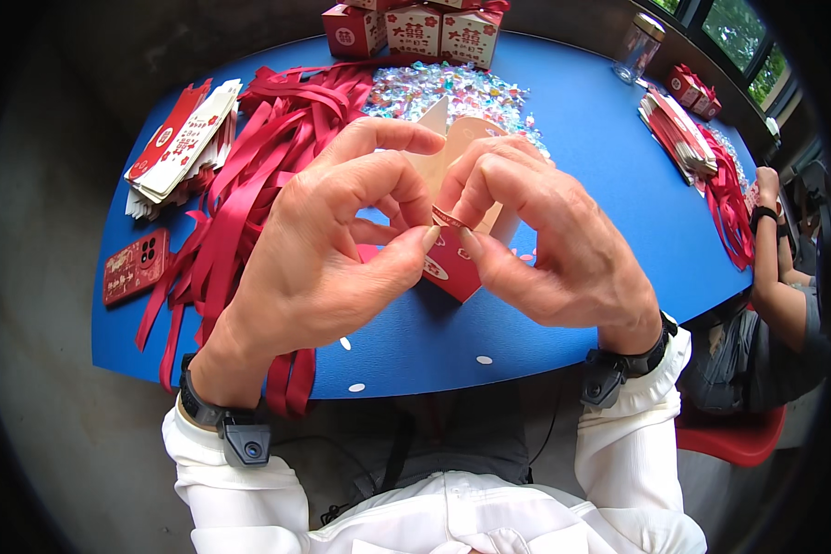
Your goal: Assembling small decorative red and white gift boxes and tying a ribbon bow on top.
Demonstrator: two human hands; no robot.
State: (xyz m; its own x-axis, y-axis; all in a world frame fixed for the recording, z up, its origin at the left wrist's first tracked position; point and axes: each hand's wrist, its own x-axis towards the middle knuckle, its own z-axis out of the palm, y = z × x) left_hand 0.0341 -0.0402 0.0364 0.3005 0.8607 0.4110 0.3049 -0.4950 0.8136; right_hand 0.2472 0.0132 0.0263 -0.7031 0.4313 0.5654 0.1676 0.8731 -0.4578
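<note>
A red paper gift box (453,270) with tan inner sides stands open-topped in front of me, mostly hidden behind my hands. At its near upper edge is a narrow red strip (449,219) with light print; I cannot tell whether it belongs to the box. My left hand (328,240) pinches one end of this strip between thumb and fingertip. From the other side my right hand (549,226) pinches it too, thumb below and curled fingers above. The two thumb tips are close together.
Red ribbons (249,189) hang over the blue table's (582,120) front edge. Shiny coloured pieces (448,88) are heaped beyond the box. Flat cartons (185,138) and a red phone (137,266) lie left. Made-up boxes (414,32) and a jar (639,46) stand farther back. A person (785,295) sits right.
</note>
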